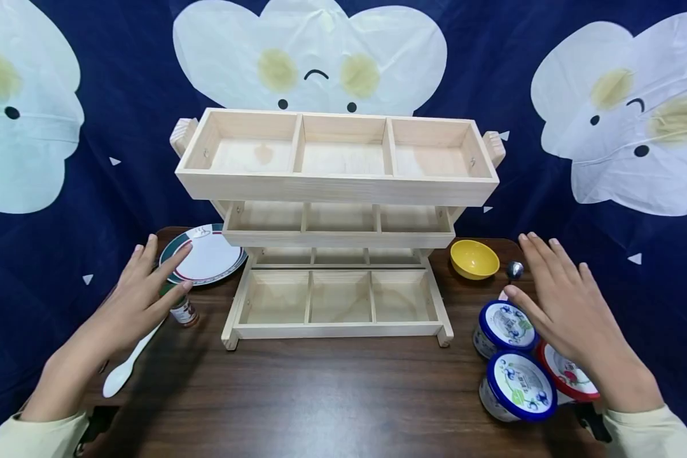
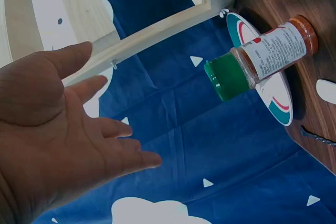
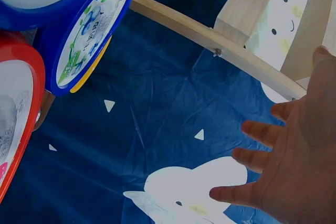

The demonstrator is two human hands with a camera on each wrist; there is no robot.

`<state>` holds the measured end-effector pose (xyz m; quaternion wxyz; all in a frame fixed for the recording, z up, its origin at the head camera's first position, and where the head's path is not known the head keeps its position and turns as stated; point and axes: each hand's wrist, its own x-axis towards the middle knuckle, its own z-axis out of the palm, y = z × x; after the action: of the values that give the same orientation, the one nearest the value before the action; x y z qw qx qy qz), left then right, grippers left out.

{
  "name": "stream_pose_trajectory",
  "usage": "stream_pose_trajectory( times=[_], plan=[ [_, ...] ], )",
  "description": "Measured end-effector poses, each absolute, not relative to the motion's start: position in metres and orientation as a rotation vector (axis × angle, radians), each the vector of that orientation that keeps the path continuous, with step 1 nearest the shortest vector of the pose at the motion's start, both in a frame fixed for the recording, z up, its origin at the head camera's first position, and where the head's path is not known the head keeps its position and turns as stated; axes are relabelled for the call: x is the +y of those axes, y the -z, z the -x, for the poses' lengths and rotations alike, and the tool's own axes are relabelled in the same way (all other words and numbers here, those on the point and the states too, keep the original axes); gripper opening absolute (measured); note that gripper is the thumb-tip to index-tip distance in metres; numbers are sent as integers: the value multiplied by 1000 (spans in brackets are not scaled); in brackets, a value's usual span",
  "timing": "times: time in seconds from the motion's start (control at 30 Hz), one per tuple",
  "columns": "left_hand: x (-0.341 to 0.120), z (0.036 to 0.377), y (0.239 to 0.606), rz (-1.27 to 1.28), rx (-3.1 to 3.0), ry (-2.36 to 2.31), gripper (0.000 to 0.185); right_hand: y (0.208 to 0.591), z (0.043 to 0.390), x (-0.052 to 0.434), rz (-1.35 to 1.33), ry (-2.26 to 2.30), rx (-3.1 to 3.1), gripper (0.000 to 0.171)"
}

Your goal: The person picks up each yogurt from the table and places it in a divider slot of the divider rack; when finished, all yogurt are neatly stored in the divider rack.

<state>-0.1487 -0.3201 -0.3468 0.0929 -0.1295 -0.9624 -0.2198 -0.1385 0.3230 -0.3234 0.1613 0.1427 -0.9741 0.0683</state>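
Observation:
My left hand (image 1: 127, 312) hovers palm down at the left, fingers spread, holding nothing. Below it a spice jar with a green cap (image 2: 275, 51) stands upright, partly hidden by the fingers in the head view. Over the right side hangs my right hand (image 1: 572, 318), its fingers straight and its grasp empty. Two blue-lidded tubs (image 1: 521, 385) and a red-lidded tub (image 1: 569, 372) stand beneath and beside it. Between the hands rises a pale wooden tiered rack (image 1: 338, 187), whose trays are each split into three bare compartments. Neither hand touches anything.
Behind the jar lies a white plate with a green rim (image 1: 214, 254). A white spoon (image 1: 120, 376) rests at the left. Right of the rack are a yellow bowl (image 1: 474, 259) and a metal spoon (image 1: 514, 270). A blue cloth (image 1: 126, 127) hangs behind the brown table (image 1: 298, 394).

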Motion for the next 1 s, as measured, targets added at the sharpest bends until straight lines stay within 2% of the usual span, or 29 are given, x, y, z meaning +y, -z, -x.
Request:
stream_pose_trajectory(
  times=[0.47,1.0],
  plan=[
    [-319,141,345,423,-2936,773,66,320,130,341,-293,-244,-2771,82],
    [-316,137,358,701,-2847,835,56,326,121,354,-266,-331,-2765,81]
  ],
)
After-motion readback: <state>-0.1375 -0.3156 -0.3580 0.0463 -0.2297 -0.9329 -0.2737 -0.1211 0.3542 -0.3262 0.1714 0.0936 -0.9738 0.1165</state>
